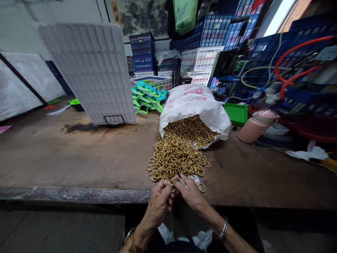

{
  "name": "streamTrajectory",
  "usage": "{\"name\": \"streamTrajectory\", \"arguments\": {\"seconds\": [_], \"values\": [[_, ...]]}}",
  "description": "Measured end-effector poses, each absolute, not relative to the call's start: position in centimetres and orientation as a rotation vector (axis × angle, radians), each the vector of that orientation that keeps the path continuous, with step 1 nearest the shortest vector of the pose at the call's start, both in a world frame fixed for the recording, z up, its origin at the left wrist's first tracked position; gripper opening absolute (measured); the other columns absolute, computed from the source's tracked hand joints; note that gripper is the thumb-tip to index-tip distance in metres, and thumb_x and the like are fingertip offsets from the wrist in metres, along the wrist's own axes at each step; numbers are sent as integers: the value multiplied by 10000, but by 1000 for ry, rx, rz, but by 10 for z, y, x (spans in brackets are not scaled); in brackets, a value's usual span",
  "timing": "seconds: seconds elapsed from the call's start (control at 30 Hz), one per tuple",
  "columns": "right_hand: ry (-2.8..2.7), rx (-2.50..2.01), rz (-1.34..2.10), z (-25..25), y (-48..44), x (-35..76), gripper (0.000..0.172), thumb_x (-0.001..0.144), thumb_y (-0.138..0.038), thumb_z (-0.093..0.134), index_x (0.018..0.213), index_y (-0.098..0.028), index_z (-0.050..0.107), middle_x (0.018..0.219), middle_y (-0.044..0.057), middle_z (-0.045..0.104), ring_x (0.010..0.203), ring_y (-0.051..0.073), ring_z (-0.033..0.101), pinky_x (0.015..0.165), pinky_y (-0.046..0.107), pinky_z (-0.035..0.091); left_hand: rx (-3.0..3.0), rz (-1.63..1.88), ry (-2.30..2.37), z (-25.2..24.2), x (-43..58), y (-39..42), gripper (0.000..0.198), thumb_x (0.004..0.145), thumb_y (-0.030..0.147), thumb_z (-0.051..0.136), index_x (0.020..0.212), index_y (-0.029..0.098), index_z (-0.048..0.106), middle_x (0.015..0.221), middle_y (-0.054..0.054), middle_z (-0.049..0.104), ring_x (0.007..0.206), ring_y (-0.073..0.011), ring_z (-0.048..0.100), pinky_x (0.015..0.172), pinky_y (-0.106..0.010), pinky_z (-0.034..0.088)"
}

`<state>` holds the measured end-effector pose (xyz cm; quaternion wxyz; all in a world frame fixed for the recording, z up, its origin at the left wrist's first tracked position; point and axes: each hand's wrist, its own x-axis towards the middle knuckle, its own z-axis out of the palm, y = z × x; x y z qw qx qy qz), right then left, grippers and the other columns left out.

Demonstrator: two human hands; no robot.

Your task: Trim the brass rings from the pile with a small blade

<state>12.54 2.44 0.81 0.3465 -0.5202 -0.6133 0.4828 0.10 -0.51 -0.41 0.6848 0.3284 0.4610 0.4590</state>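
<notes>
Both hands meet at the table's front edge. My left hand [160, 198] pinches a small gold ring [173, 188], mostly hidden by the fingers. In my right hand [191, 195] is a small blade with a dark tip [181, 179], its thumb and fingers closed close beside the ring. Just beyond the hands lies a heap of gold rings [171, 156]. It spills from a white woven sack [189, 102] with red print, which rests on its side with its mouth facing me. One loose ring [201, 187] lies right of my right hand.
A pale ribbed panel [92, 73] stands upright on the wooden table [65, 158] at left. Bright green and turquoise items [149, 95] are piled behind. At right are a pink bottle [258, 124], a green tray [236, 114] and red hoses [284, 70]. Stacked crates [202, 58] fill the back.
</notes>
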Motion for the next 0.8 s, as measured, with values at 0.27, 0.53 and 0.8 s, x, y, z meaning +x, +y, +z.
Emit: {"name": "streamTrajectory", "arguments": {"seconds": [0.27, 0.53, 0.8], "values": [[-1858, -1458, 912, 4, 22, 133, 197, 821, -271, 319, 705, -201, 462, 603, -20, 479, 551, 113, 429, 531, 220, 316, 711, 1072, 1034, 3, 4, -5, 312, 715, 474, 541, 769, 187, 433, 535, 68, 466, 368, -27, 369, 345, -131, 271], [-2260, -1511, 534, 2, 11, 135, 255, 670, -60, 341, 834, -191, 486, 679, 19, 586, 588, 136, 505, 537, 239, 258, 800, 1089, 1088, 2, 5, -1, 317, 710, 471, 541, 771, 179, 434, 548, 62, 476, 372, -28, 369, 335, -129, 287], [-2307, -1729, 422, 1, 23, 145, 203, 691, -70, 354, 797, -184, 485, 622, 26, 584, 514, 124, 485, 486, 245, 196, 869, 1078, 1083, 17, 4, -15, 330, 696, 487, 556, 696, 183, 428, 503, 60, 478, 347, -30, 364, 327, -135, 290]]}}
